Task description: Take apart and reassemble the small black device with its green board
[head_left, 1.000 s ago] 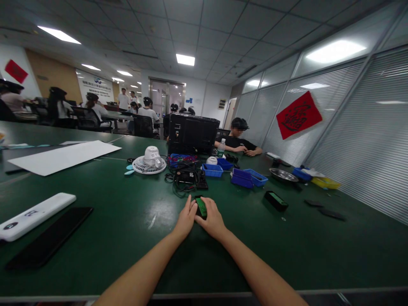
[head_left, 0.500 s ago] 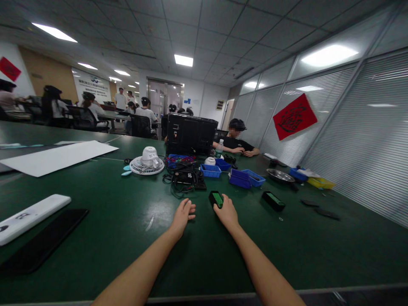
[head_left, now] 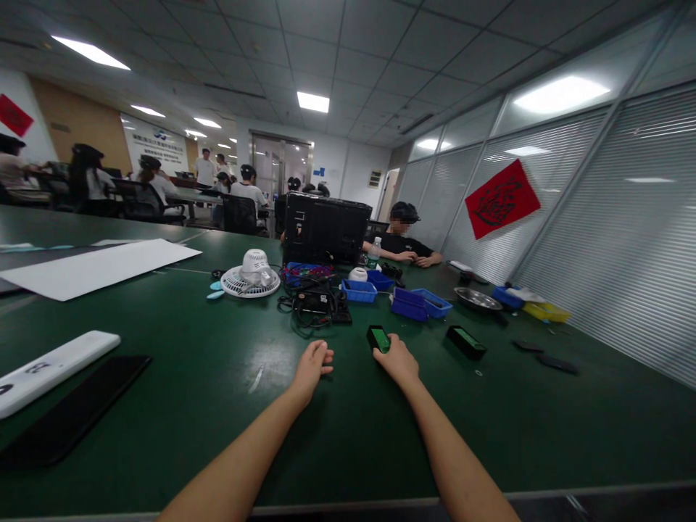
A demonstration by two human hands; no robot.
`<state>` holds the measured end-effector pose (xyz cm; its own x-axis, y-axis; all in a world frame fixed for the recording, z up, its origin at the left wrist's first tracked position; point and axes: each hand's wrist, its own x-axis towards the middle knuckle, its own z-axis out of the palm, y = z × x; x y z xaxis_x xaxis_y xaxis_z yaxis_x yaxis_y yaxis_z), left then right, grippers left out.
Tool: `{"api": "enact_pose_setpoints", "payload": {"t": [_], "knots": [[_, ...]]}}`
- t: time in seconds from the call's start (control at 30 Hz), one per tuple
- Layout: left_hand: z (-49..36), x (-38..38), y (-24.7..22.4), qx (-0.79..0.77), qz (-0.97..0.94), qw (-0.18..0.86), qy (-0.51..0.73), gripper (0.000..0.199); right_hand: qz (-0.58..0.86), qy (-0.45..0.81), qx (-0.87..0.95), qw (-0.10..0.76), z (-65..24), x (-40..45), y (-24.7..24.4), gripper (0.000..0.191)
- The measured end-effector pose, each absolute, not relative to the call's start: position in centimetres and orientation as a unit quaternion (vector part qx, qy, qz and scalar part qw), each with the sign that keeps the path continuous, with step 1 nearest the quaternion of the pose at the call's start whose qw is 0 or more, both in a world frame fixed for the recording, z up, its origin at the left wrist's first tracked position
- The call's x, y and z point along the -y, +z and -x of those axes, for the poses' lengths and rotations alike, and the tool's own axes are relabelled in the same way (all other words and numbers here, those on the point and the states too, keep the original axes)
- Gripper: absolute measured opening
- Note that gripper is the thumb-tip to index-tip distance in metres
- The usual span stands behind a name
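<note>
My right hand [head_left: 399, 360] grips a small black box with a green circuit board inside [head_left: 379, 339], its thumb and fingers around the near end. My left hand [head_left: 312, 371] is to the left of it over the green table [head_left: 337, 449], fingers spread a little, holding nothing. A second black box with a green board [head_left: 466, 342] lies farther right. Beyond my left hand sit a black adapter and a tangle of cables [head_left: 312, 303].
Blue bins [head_left: 359, 291], a white fan part [head_left: 254, 274], a large black device casing [head_left: 328, 228] and a metal dish [head_left: 478, 299] stand farther back. A white bar [head_left: 59, 370] and a black panel [head_left: 76, 409] lie left. A person [head_left: 405, 235] sits across.
My right hand has moved a little to the right, and the small black box has moved with it. My left hand is almost where it was.
</note>
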<state>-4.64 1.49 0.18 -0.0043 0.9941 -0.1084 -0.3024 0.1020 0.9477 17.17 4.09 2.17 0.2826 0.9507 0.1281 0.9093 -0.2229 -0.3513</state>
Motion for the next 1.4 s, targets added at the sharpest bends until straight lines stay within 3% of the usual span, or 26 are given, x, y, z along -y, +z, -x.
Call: {"api": "enact_pose_setpoints", "payload": {"t": [0.17, 0.3, 0.57, 0.9, 1.2, 1.4], "knots": [[4.6, -1.5, 0.2, -0.448, -0.381, 0.596, 0.547, 0.029, 0.764, 0.029, 0.612, 0.205, -17.0, -3.9, 2.1, 0.063], [4.7, -1.5, 0.2, -0.442, -0.375, 0.604, 0.548, 0.029, 0.776, 0.080, 0.585, 0.221, -17.4, -4.2, 2.3, 0.062], [4.7, -1.5, 0.4, -0.441, -0.373, 0.612, 0.541, 0.027, 0.809, 0.134, 0.541, 0.188, -20.6, -5.2, 3.0, 0.044], [4.7, -1.6, 0.1, -0.437, -0.377, 0.610, 0.544, 0.028, 0.795, 0.057, 0.567, 0.207, -19.9, -4.8, 2.4, 0.064], [4.6, -1.5, 0.4, -0.445, -0.374, 0.612, 0.535, 0.022, 0.784, 0.175, 0.505, 0.315, -22.6, -6.1, 1.7, 0.045], [4.6, -1.5, 0.4, -0.449, -0.377, 0.612, 0.530, 0.020, 0.814, 0.145, 0.494, 0.270, -23.7, -6.0, 2.4, 0.043]]}}
